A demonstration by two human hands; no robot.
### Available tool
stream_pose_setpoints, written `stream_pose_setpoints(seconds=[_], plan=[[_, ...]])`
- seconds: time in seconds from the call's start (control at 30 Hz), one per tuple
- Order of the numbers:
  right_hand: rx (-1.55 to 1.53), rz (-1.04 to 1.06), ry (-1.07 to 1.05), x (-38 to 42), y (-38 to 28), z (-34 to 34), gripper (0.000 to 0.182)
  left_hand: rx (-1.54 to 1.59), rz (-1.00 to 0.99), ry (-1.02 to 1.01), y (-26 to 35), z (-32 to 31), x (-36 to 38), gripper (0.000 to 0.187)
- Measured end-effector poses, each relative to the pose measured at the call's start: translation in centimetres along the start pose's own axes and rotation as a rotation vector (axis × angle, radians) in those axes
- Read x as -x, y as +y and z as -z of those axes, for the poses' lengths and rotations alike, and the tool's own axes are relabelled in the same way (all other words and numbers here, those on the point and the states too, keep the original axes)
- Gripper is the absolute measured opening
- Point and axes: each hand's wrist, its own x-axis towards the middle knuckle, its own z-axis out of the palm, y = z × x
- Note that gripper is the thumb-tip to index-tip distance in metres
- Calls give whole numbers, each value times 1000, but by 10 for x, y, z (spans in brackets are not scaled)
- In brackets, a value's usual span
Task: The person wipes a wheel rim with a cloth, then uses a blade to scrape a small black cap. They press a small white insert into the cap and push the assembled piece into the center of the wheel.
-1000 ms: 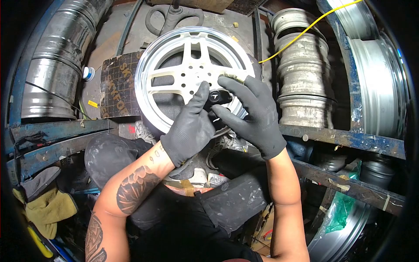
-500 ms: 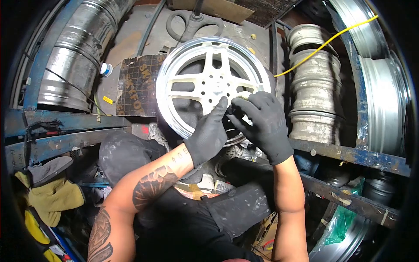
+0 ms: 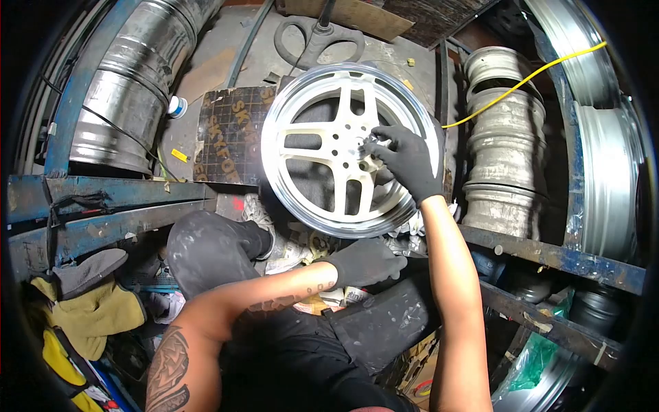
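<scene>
A white alloy wheel (image 3: pixel 322 147) with a polished rim stands tilted in front of my knees. My right hand (image 3: pixel 408 158), in a black glove, reaches over it with the fingertips pinched at the hub centre. A small centre cap sits under those fingers and is mostly hidden. My left hand (image 3: pixel 364 262), also gloved, rests low beneath the wheel's bottom rim, by my lap, with nothing seen in it. My dusty dark trousers (image 3: pixel 206 247) fill the space below the wheel.
Several bare rims (image 3: pixel 498 137) are stacked at the right, crossed by a yellow cable (image 3: pixel 522 82). Shiny metal drums (image 3: pixel 127 89) lie at the left. A black mat (image 3: pixel 230 130) lies behind the wheel. Blue steel beams (image 3: pixel 103 196) run across; cloth gloves (image 3: pixel 89 302) lie at the lower left.
My left hand has dropped from the hub to below the wheel. My right hand has moved the small black cap onto the hub centre. The view has shifted so the wheel sits further right.
</scene>
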Motion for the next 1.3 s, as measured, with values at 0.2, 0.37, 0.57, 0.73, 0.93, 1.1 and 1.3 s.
stream_pose_setpoints(seconds=[0.2,0.37,0.57,0.73,0.93,1.1,1.3], plan=[[156,-3,-27,-6,11,-24,31,-20,-52,26,9,14,0,51],[187,-22,-39,-8,11,-29,31,7,-155,139,4,15,-4,48],[222,-81,-60,-10,7,-32,32,57,-77,96,1,13,-6,47],[248,-100,-63,-9,7,-33,34,9,-66,77,2,17,-4,49],[194,-131,-31,-7,7,-36,35,-25,-66,100,4,13,0,49],[139,-124,-59,-8,11,-31,34,-433,-78,-27,-9,-18,4,50],[140,-51,-44,-9,19,-30,32,-613,-90,-97,-24,-27,10,48]])
